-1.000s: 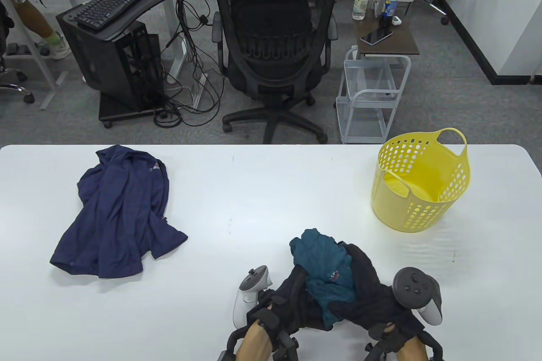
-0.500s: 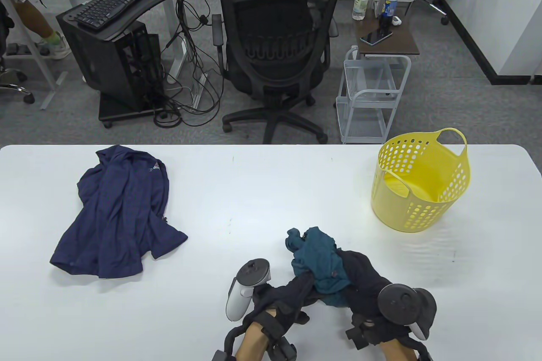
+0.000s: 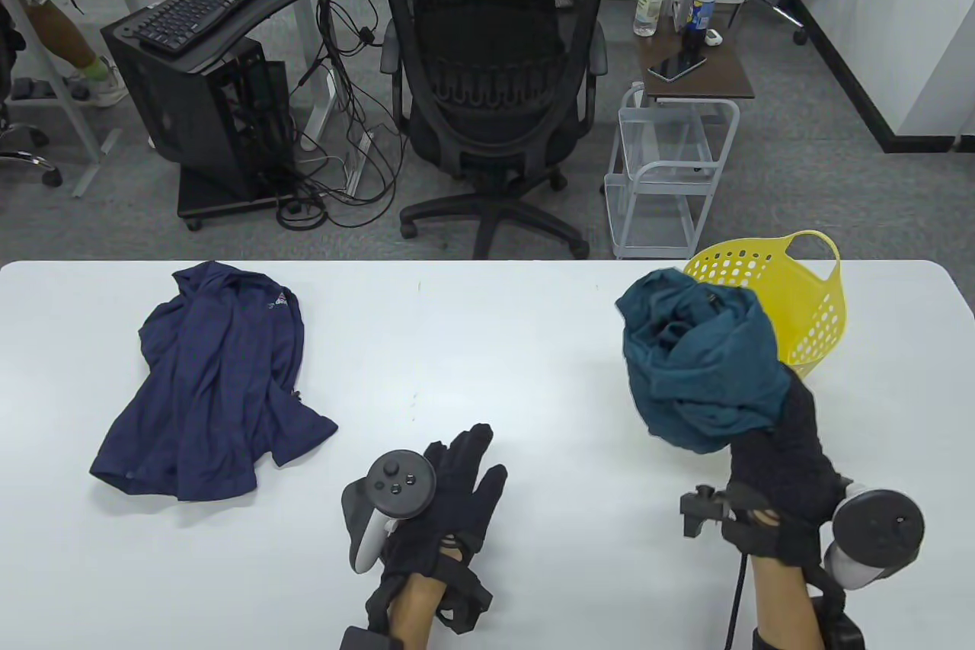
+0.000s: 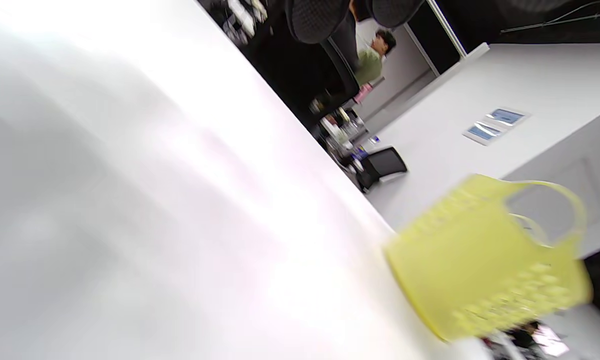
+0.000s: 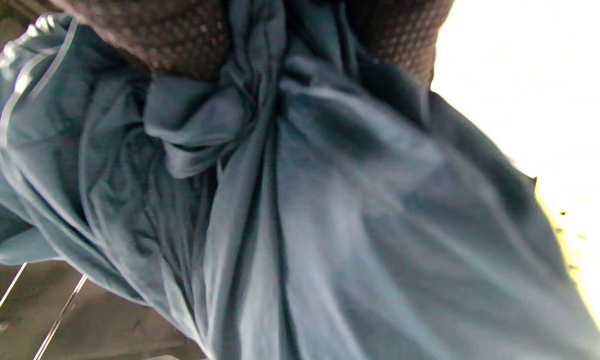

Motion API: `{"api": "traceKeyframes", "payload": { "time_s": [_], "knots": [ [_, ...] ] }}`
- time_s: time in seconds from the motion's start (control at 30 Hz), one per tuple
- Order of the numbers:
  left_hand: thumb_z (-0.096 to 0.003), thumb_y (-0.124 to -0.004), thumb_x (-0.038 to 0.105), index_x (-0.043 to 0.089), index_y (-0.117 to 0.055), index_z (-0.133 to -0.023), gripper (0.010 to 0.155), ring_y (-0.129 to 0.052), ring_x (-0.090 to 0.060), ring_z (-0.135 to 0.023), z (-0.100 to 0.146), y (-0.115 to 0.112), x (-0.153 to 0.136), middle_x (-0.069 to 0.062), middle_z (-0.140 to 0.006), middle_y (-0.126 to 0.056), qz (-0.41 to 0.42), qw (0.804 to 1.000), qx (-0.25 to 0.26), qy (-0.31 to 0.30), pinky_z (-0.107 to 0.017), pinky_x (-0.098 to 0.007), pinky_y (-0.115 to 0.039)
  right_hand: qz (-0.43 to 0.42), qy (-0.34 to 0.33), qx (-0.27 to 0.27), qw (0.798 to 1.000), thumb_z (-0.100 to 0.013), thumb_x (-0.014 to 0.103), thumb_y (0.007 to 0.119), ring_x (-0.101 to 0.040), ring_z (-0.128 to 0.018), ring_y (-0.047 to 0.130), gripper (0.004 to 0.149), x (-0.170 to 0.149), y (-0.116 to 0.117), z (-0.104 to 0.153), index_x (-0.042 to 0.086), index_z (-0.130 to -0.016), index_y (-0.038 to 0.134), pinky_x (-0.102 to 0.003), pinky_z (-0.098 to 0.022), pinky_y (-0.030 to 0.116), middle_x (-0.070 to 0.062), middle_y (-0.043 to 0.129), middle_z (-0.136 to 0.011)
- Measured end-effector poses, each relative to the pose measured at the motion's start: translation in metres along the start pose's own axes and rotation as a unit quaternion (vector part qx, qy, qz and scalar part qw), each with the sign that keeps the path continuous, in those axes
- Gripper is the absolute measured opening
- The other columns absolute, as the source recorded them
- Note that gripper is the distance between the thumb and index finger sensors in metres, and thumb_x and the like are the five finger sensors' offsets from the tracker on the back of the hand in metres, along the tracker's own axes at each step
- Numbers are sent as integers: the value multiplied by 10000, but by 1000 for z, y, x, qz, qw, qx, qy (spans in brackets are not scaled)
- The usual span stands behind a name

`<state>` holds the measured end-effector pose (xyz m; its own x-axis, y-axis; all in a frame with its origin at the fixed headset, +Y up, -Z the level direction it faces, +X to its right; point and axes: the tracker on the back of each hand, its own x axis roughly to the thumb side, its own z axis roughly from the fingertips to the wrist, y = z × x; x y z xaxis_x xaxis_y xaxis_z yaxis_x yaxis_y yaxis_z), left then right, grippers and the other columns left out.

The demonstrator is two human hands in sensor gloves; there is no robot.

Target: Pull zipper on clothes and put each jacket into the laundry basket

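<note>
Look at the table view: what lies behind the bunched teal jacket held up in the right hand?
Behind the teal jacket, gripped by the right hand, stands the yellow laundry basket. Only its rim, handle and right wall show; its left side and its inside are covered.

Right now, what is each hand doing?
Left hand: open, fingers straight, holding nothing.
Right hand: grips the bunched teal jacket.

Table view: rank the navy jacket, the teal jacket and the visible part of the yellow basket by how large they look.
1. navy jacket, spread flat on the table.
2. teal jacket, bunched in the right hand and held above the table, nearer the camera, so its rank is unsure.
3. yellow basket, partly hidden behind the teal jacket.
</note>
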<state>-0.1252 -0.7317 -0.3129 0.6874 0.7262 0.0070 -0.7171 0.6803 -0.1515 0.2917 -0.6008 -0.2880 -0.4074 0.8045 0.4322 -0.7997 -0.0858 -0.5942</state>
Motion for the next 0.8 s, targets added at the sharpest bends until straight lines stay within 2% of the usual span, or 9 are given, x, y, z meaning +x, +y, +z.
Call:
{"api": "traceKeyframes", "payload": {
  "time_s": [0.2,0.27,0.3,0.37,0.4,0.43,0.47,0.6,0.8],
  "knots": [
    [-418,-580,713,452,-481,-1077,716,-394,-404,-1094,2,12,-5,65,-1203,-507,-66,995,62,30,-702,-684,-429,94,44,-49,993,-572,295,849,-339,-820,898,583,-18,-6,-66,383,-1038,510,-386,-585,861,-12,657,-1070],
    [-418,-582,712,452,-484,-1075,714,-408,-403,-1093,1,11,-5,64,-1202,-513,-59,996,58,29,-701,-684,-434,148,68,-40,986,-567,296,839,-344,-860,860,611,-37,-2,-81,378,-1048,471,-396,-615,834,-17,611,-1093],
    [-418,-583,710,450,-488,-1075,713,-418,-405,-1091,1,11,-5,64,-1201,-518,-53,997,54,29,-701,-685,-435,181,92,-13,979,-561,306,838,-365,-915,798,648,-51,4,-86,363,-1065,435,-441,-660,774,-36,565,-1123],
    [-417,-589,704,448,-498,-1073,710,-433,-408,-1087,-1,9,-5,60,-1199,-528,-50,997,46,30,-699,-686,-440,287,151,75,943,-467,366,927,-491,-993,601,794,-80,19,-87,286,-1091,443,-634,-689,539,-110,502,-1162],
    [-418,-590,703,446,-500,-1073,710,-435,-410,-1086,-1,8,-5,59,-1196,-534,-51,997,46,31,-698,-686,-441,305,161,94,934,-460,404,932,-528,-1016,524,816,-83,21,-86,260,-1103,449,-675,-692,458,-119,468,-1181],
    [-417,-591,702,445,-504,-1072,710,-438,-410,-1085,-1,8,-5,56,-1195,-537,-56,997,46,33,-697,-686,-442,401,200,156,880,-497,524,833,-452,-1076,468,758,-94,22,-78,325,-1110,433,-649,-725,410,-30,441,-1213],
    [-416,-592,701,443,-507,-1071,709,-438,-410,-1084,-1,7,-5,56,-1194,-539,-62,996,47,34,-696,-686,-444,432,183,154,870,-512,561,787,-438,-1079,490,738,-100,23,-72,335,-1115,426,-639,-723,427,-18,462,-1215],
    [-414,-594,700,444,-512,-1069,708,-429,-409,-1085,-1,6,-5,57,-1193,-544,-73,996,49,32,-696,-683,-448,351,165,106,915,-509,477,809,-495,-1054,468,659,-106,25,-56,268,-1087,572,-680,-699,395,-81,555,-1184],
    [-414,-595,699,443,-511,-1069,708,-427,-406,-1086,0,6,-4,59,-1194,-539,-75,995,54,28,-696,-682,-448,332,118,121,928,-517,508,784,-503,-1046,500,659,-66,20,-54,277,-1092,559,-673,-703,454,-71,555,-1188]
  ]
}}
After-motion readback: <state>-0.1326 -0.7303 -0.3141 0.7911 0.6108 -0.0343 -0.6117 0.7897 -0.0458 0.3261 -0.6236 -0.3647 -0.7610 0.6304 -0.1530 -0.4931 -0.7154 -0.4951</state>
